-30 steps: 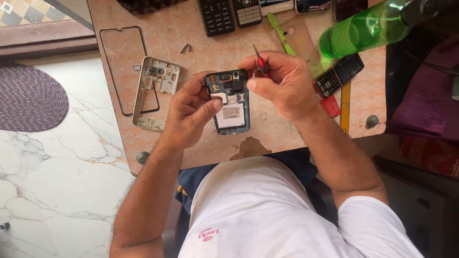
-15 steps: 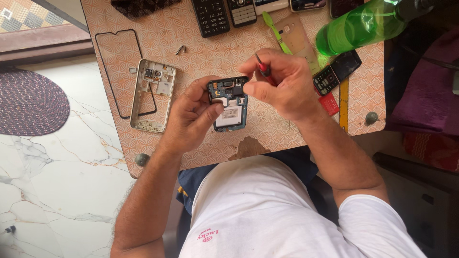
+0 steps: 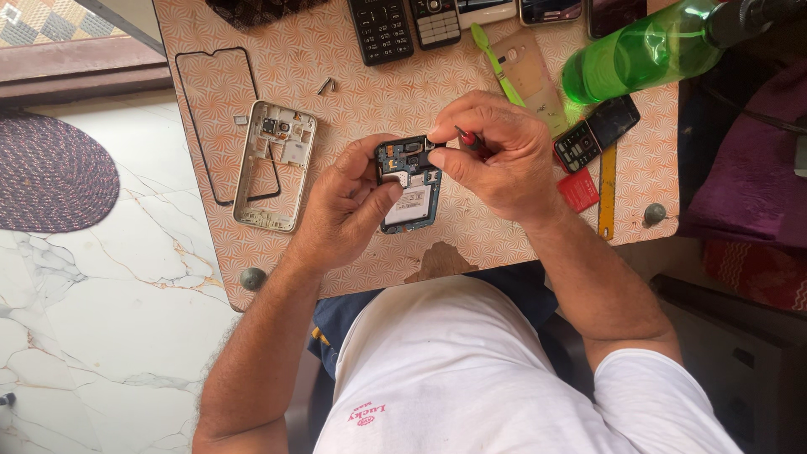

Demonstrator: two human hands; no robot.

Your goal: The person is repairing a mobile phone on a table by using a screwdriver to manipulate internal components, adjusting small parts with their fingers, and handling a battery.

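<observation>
Lying face down near the front edge of a small patterned table point(image 3: 639, 181), an opened phone point(image 3: 409, 185) shows its circuit board and a pale label where the back cover would be. Its silver inner frame point(image 3: 276, 166) already sits apart to the left, with a thin black bezel point(image 3: 220, 126) beside that and two loose screws point(image 3: 326, 85) just above, so the teardown looks well under way. The board itself is still seated in the phone, which suggests the inner parts remain to be freed.

The left hand point(image 3: 340, 214) cups the phone from the left side, thumb laid across its lower half and fingers curled around the top corner, steadying it. The right hand point(image 3: 496, 155) arches over the phone's top right corner, thumb and forefinger pinched tightly on a small red-handled screwdriver point(image 3: 465, 138), whose tip meets the upper edge of the board (the exact contact point is too small to make out). The other fingers fold loosely beneath.

Further out lie several keypad phones point(image 3: 382, 29), a green toothbrush point(image 3: 498, 63), a green bottle point(image 3: 639, 55) and a yellow ruler point(image 3: 607, 192).
</observation>
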